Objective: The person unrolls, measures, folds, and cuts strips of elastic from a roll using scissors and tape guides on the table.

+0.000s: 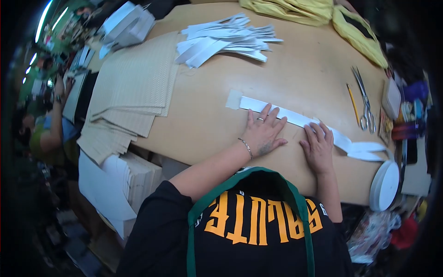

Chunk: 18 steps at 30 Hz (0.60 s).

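A white strip lies slantwise across the table, its left end beside a pale square patch on the wood. My left hand rests on the table with fingers spread, the fingertips touching the strip near its left part. Farther right, my right hand has its fingertips on the same strip, fingers fairly close together and bent; its thumb sits just below the strip's edge. To the right the white band loops and runs to a white roll at the table's edge.
Scissors and a yellow pencil lie on the right. A pile of white strips is at the back, ribbed beige sheets are stacked left, and yellow cloth lies at the far edge. Another person works at left.
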Each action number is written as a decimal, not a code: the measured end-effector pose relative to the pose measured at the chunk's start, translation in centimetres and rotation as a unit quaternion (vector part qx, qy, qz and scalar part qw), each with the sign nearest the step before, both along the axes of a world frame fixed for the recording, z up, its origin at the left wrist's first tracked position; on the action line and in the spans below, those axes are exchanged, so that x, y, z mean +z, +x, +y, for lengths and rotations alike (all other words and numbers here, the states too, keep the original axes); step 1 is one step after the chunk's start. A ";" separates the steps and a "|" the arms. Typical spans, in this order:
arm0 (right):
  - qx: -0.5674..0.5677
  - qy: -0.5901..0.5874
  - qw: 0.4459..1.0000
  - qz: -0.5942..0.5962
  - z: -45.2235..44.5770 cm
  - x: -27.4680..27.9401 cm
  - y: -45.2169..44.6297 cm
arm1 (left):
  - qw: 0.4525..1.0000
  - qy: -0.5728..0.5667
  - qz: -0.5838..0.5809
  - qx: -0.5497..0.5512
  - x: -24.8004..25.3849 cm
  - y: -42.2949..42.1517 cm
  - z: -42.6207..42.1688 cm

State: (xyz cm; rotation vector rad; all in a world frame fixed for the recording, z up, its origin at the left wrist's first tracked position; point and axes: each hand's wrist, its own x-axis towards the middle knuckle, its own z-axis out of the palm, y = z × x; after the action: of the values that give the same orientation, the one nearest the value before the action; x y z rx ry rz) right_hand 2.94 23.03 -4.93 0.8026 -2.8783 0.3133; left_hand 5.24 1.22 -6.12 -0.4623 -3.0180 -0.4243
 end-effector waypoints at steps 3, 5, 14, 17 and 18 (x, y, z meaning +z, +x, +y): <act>0.018 0.014 1.000 0.008 0.0 0.2 -0.2 | 1.000 0.018 -0.009 -0.001 -0.4 -0.2 -0.7; 0.023 0.020 0.999 0.009 0.0 0.2 -0.3 | 0.999 0.037 -0.024 -0.011 -0.2 -0.4 -1.1; 0.051 0.043 0.998 0.001 0.2 -0.1 -0.7 | 0.994 0.091 -0.037 -0.055 -0.1 -1.1 -2.4; 0.057 0.039 0.998 0.003 0.5 -0.4 -0.8 | 0.992 0.097 -0.043 -0.064 0.1 -1.3 -2.7; 0.060 0.036 0.998 0.004 0.5 -0.4 -0.9 | 0.992 0.098 -0.045 -0.066 0.1 -1.4 -2.7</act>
State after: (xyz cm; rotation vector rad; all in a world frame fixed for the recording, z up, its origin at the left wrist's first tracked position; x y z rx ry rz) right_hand 2.09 23.52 -5.34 0.9897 -2.8536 0.2184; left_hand 3.89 -1.51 -6.02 -0.6452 -2.9986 -0.7622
